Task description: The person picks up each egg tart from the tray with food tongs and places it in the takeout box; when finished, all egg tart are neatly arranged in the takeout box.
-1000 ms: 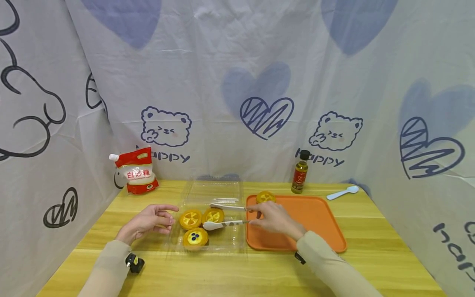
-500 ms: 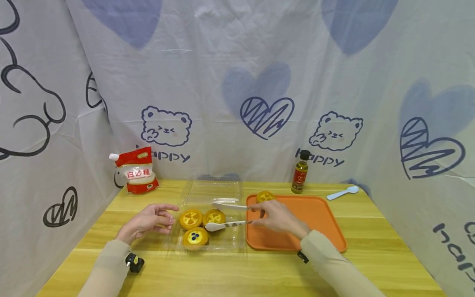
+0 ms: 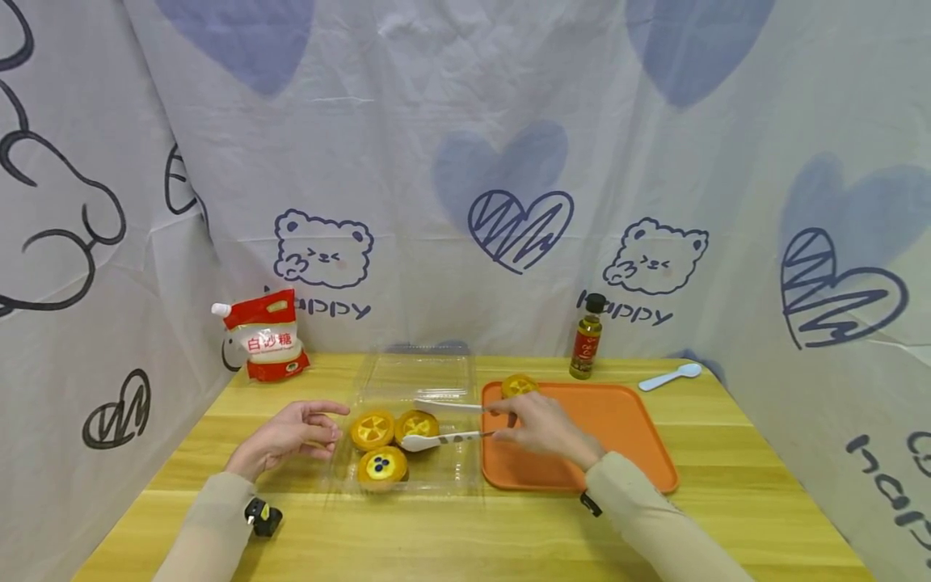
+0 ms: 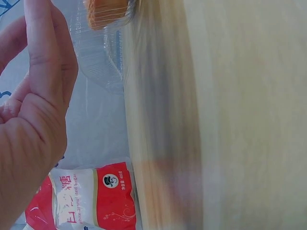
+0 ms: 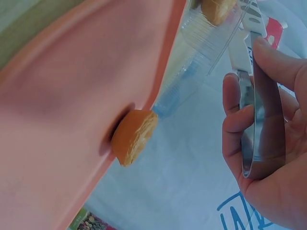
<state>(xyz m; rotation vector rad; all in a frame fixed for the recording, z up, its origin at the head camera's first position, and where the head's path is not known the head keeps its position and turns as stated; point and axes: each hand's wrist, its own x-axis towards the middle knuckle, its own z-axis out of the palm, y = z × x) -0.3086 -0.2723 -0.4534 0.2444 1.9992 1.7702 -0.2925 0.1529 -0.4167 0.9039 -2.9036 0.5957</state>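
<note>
My right hand (image 3: 541, 424) grips a pair of metal tongs (image 5: 249, 129) with white ends. The tongs' two spread arms reach left over a clear plastic clamshell box (image 3: 451, 469), whose lid stands up at the back. An egg tart (image 3: 417, 426) with yellow fruit lies between the tong tips. Beside it in the box are another fruit-topped tart (image 3: 373, 430) and a tart with blueberries (image 3: 382, 466). My left hand (image 3: 294, 436) is at the box's left side, fingers loosely bent, holding nothing. One more tart (image 5: 135, 136) sits at the back left of the orange tray (image 3: 611, 436).
A red and white sugar bag (image 3: 271, 338) stands at the back left. Behind the tray is a small oil bottle (image 3: 586, 339), with a white spoon (image 3: 671, 377) to its right. Printed cloth walls (image 3: 436, 283) enclose the wooden table (image 3: 436, 541).
My right hand and the tongs have shifted slightly to the right. The left hand stays at the box's side, and the tarts keep nearly the same places.
</note>
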